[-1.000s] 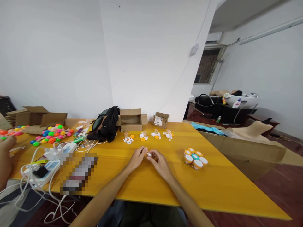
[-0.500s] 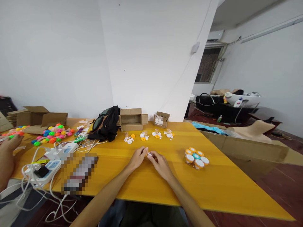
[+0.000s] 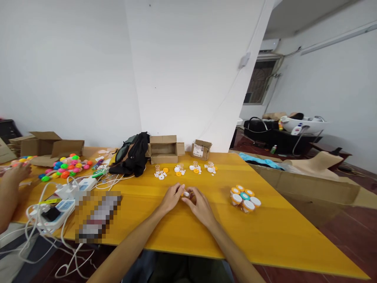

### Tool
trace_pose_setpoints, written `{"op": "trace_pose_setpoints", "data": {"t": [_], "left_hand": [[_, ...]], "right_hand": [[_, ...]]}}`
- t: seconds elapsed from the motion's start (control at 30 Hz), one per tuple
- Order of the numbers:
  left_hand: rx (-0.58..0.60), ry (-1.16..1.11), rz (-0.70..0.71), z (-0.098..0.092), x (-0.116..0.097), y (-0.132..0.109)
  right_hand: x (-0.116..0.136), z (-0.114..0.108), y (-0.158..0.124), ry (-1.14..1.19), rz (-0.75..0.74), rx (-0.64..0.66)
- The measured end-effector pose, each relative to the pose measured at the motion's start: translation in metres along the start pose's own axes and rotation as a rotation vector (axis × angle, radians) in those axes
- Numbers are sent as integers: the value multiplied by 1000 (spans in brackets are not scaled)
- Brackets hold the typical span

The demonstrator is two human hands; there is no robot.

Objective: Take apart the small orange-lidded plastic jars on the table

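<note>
Over the middle of the table, my left hand and my right hand both have their fingers closed around a small clear jar with white pieces showing in it. Fingers cover part of it, so its finer detail is hidden. Beyond my hands lie several small groups of parts: a clear cup, a white toothed disc and an orange ring are among them. To the right of my right hand stands a cluster of clear jars with white-topped orange lids, around one teal lid.
Two cardboard boxes stand at the wall beside a black bag. At left are colourful balls, a power strip with tangled cables, a blurred-out flat object and another person's hand.
My fingers have shifted slightly on the jar, and more of its white contents shows. My right thumb has moved a little. The other person's hand at far left has changed position.
</note>
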State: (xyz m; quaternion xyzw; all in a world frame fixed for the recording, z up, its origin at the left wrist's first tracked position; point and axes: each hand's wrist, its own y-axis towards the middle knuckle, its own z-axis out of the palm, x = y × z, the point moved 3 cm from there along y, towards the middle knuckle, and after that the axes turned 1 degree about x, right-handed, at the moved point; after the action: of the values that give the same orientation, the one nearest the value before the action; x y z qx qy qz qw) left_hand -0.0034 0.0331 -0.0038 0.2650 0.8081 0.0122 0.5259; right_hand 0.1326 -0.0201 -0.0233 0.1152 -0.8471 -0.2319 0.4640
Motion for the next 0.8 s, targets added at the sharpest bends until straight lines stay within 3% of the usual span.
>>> {"op": "trace_pose_setpoints", "data": {"t": [0.57, 0.8], "left_hand": [[-25, 79, 24, 1, 4, 0], [-12, 73, 14, -1, -2, 0]], "right_hand": [[3, 1, 0, 30, -55, 22], [0, 2, 3, 136, 51, 41]]}}
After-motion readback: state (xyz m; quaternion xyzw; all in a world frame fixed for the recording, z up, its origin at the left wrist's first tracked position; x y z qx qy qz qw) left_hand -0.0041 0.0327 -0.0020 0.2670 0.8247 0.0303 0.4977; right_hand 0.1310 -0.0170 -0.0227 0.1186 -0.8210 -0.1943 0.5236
